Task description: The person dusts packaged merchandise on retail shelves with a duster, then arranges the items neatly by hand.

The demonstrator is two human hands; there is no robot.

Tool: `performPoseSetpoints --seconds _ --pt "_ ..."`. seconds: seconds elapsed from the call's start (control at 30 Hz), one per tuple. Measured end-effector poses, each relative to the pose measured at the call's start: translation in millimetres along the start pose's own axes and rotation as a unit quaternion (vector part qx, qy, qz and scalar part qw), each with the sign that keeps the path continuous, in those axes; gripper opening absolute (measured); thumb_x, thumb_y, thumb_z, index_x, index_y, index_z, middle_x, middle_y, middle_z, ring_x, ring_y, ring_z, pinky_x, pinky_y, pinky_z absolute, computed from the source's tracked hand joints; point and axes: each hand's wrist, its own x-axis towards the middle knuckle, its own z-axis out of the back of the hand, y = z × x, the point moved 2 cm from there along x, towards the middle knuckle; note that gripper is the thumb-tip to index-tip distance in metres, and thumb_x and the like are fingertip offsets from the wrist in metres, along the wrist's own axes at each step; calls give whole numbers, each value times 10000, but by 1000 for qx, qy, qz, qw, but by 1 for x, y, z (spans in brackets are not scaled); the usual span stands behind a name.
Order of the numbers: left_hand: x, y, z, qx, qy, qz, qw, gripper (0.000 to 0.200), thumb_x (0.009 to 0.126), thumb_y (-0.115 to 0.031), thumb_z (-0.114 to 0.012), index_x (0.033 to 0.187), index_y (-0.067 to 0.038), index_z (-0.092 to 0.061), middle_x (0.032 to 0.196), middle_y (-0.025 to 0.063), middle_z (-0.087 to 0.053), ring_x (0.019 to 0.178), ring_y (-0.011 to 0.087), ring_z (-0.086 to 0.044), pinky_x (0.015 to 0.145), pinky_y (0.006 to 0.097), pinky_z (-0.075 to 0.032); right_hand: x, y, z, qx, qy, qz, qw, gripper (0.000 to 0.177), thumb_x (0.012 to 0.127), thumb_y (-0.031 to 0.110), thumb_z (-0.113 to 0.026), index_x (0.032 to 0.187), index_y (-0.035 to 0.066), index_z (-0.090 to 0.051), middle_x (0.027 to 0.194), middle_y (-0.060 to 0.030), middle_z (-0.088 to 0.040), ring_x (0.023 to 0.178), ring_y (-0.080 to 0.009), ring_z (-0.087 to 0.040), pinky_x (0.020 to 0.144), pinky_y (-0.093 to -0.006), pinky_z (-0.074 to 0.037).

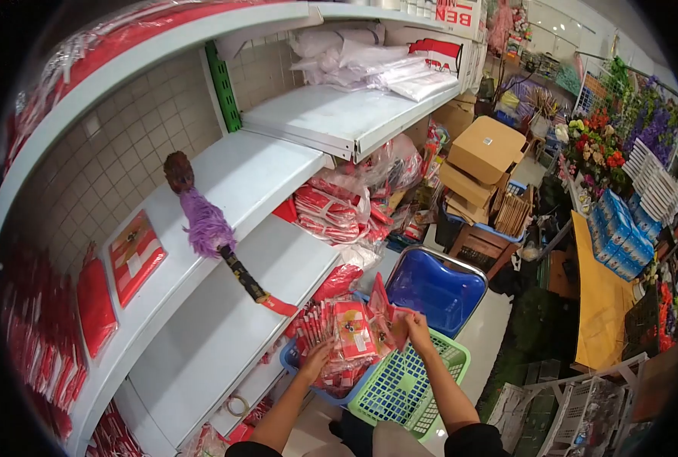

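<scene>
Right hand [417, 329]: fingers closed narrowly on the edge of one red plastic packet [398, 329], above the green basket [455, 356]. Left hand [316, 362]: against the red packet stack [354, 335] in the blue basket [336, 398]; whether it grips, cannot tell. Handling note: film probably slips and creases; a light edge pinch, with the stack steadied, should separate packets cleanly.
</scene>
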Motion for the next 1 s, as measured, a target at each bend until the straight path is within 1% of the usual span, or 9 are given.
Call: performPoseSetpoints --seconds 0.17,0.27,0.43,0.5,0.57,0.67,0.8,0.93,1.0 --pt "-20 -54 -9 -121 42 -32 991 530 943 -451 -355 1349 -112 -385 1381 78 -407 1256 220 -363 1061 366 -264 -12 141 -1 -75 115 -98 986 206 831 163 -541 882 -14 -635 771 -26 -633 700 -94 -578 651 -230 -456" --pt "-43 -94 -27 -244 122 -57 960 562 941 -462 -346 1372 -102 -347 1404 84 -379 1253 219 -371 1043 378 -275 -16 180 -14 19 140 -30 989 186 795 115 -568 900 -23 -632 824 -82 -643 739 -149 -607 713 -249 -477" --pt "-95 -150 -61 -248 208 -38 945 590 935 -487 -355 1353 -71 -373 1382 132 -378 1245 245 -395 1071 395 -276 -24 238 -63 140 411 -93 896 190 792 81 -620 950 -23 -597 895 -58 -633 848 -118 -600 735 -244 -476" --pt "-121 -170 -71 -252 119 -11 960 606 928 -497 -379 1355 -67 -373 1332 136 -440 1216 234 -433 1051 401 -309 -28 250 -88 7 385 -68 920 175 791 108 -632 913 -16 -623 873 -51 -643 787 -113 -602 709 -241 -476" --pt "-141 -178 -62 -328 235 0 915 740 871 -606 -382 1360 -51 -364 1324 152 -454 1209 269 -444 1044 422 -315 -36 277 -117 -203 393 55 895 187 811 166 -657 901 5 -624 786 16 -610 680 -48 -531 595 -216 -427" --pt "-211 -215 -67 -347 381 -9 857 907 787 -736 -380 1362 -36 -360 1345 172 -434 1207 314 -448 1040 447 -314 -60 311 -161 -111 443 180 871 213 828 207 -639 845 4 -575 686 46 -507 617 -44 -444 539 -226 -362" --pt "-242 -218 -16 -446 399 -40 800 982 738 -773 -401 1369 -23 -340 1373 210 -381 1224 354 -422 1049 462 -296 -57 342 -190 3 306 226 925 255 885 232 -582 805 -8 -555 594 10 -529 518 -40 -473 449 -213 -342" --pt "-276 -222 44 -444 218 -139 858 638 807 -418 -503 1270 16 -439 1223 253 -515 1068 372 -549 960 462 -410 -24 376 -223 -157 46 342 926 375 889 331 -560 764 -22 -560 555 -103 -576 564 -192 -616 486 -293 -432" --pt "-292 -244 65 -370 214 -240 872 568 776 -299 -521 1238 25 -452 1143 249 -557 1003 356 -585 915 444 -449 -24 386 -253 -276 28 360 891 491 869 452 -537 786 -31 -570 593 -174 -591 621 -318 -627 569 -372 -473"
